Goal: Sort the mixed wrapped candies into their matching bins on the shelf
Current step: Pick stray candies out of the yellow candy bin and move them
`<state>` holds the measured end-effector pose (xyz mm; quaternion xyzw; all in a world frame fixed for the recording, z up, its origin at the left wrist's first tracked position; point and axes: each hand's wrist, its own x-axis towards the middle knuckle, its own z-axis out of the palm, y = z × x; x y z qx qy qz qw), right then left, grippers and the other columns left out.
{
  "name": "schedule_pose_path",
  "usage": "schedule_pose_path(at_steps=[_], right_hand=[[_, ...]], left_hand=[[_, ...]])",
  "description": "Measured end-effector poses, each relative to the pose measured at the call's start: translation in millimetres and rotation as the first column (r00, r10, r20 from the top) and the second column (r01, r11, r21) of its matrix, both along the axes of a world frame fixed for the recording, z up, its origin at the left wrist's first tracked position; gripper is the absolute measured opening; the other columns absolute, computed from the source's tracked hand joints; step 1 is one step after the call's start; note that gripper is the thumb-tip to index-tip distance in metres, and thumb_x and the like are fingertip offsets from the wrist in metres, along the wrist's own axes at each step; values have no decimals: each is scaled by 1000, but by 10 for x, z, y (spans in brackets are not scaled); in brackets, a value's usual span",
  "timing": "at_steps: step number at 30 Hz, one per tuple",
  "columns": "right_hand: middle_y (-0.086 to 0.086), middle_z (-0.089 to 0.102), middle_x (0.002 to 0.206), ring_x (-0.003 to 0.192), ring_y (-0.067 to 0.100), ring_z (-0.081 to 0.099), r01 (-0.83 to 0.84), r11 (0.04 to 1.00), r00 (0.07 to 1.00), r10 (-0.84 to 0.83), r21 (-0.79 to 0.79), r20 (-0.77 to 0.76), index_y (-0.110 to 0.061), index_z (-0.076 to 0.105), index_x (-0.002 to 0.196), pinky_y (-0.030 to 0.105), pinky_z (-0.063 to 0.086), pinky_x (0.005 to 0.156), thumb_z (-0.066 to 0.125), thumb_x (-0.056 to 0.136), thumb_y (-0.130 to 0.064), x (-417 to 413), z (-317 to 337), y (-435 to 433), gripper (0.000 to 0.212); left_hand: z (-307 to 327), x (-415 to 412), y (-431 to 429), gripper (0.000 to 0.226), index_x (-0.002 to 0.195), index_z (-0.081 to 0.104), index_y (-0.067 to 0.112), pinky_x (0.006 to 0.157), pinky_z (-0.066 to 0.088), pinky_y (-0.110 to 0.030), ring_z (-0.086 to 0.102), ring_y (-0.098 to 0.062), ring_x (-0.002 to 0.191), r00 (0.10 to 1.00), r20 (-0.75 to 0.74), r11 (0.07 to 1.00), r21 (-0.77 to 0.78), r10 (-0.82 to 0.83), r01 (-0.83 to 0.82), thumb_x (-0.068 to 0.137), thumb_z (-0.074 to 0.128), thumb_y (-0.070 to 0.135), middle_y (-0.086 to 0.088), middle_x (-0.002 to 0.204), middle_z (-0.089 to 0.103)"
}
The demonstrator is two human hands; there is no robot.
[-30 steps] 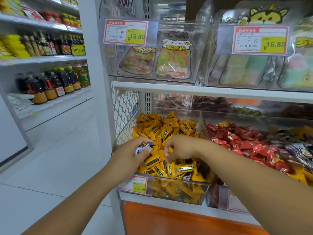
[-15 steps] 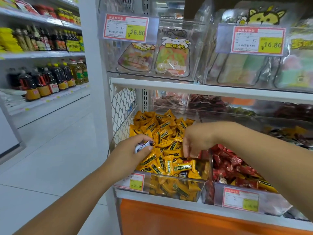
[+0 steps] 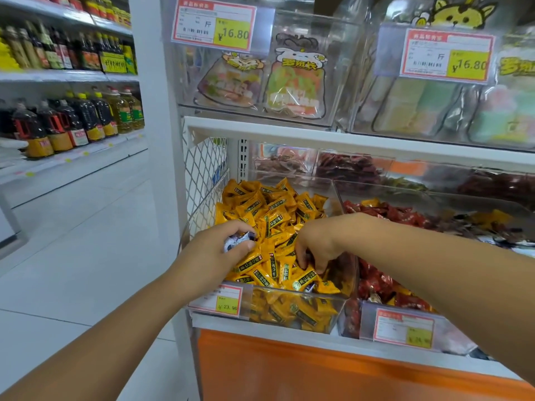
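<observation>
A clear bin (image 3: 304, 306) on the lower shelf is heaped with yellow wrapped candies (image 3: 269, 218). My left hand (image 3: 214, 253) hovers over its left side and grips a blue-and-white wrapped candy (image 3: 238, 240). My right hand (image 3: 317, 246) reaches down into the front right of the yellow pile, its fingertips curled among the wrappers; whether they hold anything is hidden. A dark blue wrapper (image 3: 309, 287) peeks out at the bin's front edge. To the right, a second clear bin (image 3: 451, 342) holds red candies (image 3: 385, 212) with some yellow and dark ones mixed in.
Price tags (image 3: 220, 299) hang on the bin fronts. The upper shelf (image 3: 318, 137) carries clear boxes of bagged sweets (image 3: 295, 82). A white wire mesh panel (image 3: 202, 175) closes the shelf's left end. Across the tiled aisle floor (image 3: 72, 241), bottles of oil and sauce (image 3: 72, 120) line other shelves.
My right hand moved from the right-hand bin's edge back left and down into the front of the yellow pile. My left hand kept its candy and barely moved.
</observation>
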<state>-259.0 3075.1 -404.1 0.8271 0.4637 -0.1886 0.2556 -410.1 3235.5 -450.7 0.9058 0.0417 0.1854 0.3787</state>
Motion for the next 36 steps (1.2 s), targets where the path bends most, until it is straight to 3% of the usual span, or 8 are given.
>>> schedule_pose_path(at_steps=[4,8,15,22,25,28,32,36], right_hand=[[1,66,117,104,23,62,-47,999,998,47,-17,35,-19,68,114,30,50,84,72,84,-21,-9,-15,-1,31],[-5,69,96,94,16,62,25,976,999,-18,215,-36,-18,71,93,25,49,73,71,83,-16,-19,115,-99,10],[-11,67,85,67,-1,60,306,735,935,-115,605,-334,-16,71,96,11,45,57,71,86,-17,-82,393,-405,10],[-11,67,89,76,6,60,193,476,961,-266,858,-69,-32,66,87,8,43,66,70,85,-22,157,616,-1000,11],[-7,67,97,80,1,57,257,586,935,-350,768,-46,-28,69,95,6,39,66,70,86,-23,239,675,-1249,10],[-13,66,101,96,6,59,188,659,955,-297,728,22,-29,71,96,21,43,87,69,87,-29,162,679,-1159,10],[-12,68,94,85,0,57,98,821,993,-117,562,-2,-22,74,98,21,40,77,67,88,-28,-111,525,-586,14],[0,63,80,85,21,59,74,972,992,-95,224,84,-9,69,82,31,46,74,64,88,-39,-95,163,-164,31]], left_hand=[[-11,-10,2,12,104,61,41,56,33,-11,54,11,76,1000,-3,1000,-11,0,0,93,57,37,23,87,60],[-11,-8,8,13,105,61,41,62,40,-18,57,3,81,1000,-9,1000,-8,1,-1,93,57,38,22,94,62],[21,6,-19,11,103,61,39,52,36,-9,53,10,68,1000,10,1000,-24,-9,9,94,56,35,17,87,61],[61,20,-39,12,102,59,46,58,43,-16,58,-2,77,1000,10,1000,21,-12,12,92,58,38,16,93,63],[47,42,-64,13,102,59,45,68,50,-26,60,-6,80,999,20,999,11,-35,35,92,59,36,14,97,64],[21,53,-108,14,102,59,44,66,45,-17,58,0,84,997,18,997,19,-77,77,92,60,34,17,100,64],[-5,61,-86,12,101,60,43,61,41,-15,57,-3,78,997,23,997,23,-69,68,92,60,34,13,94,64],[-20,56,-42,8,92,56,38,54,39,-17,54,-7,64,997,55,998,-10,-59,59,93,59,30,7,83,62]])
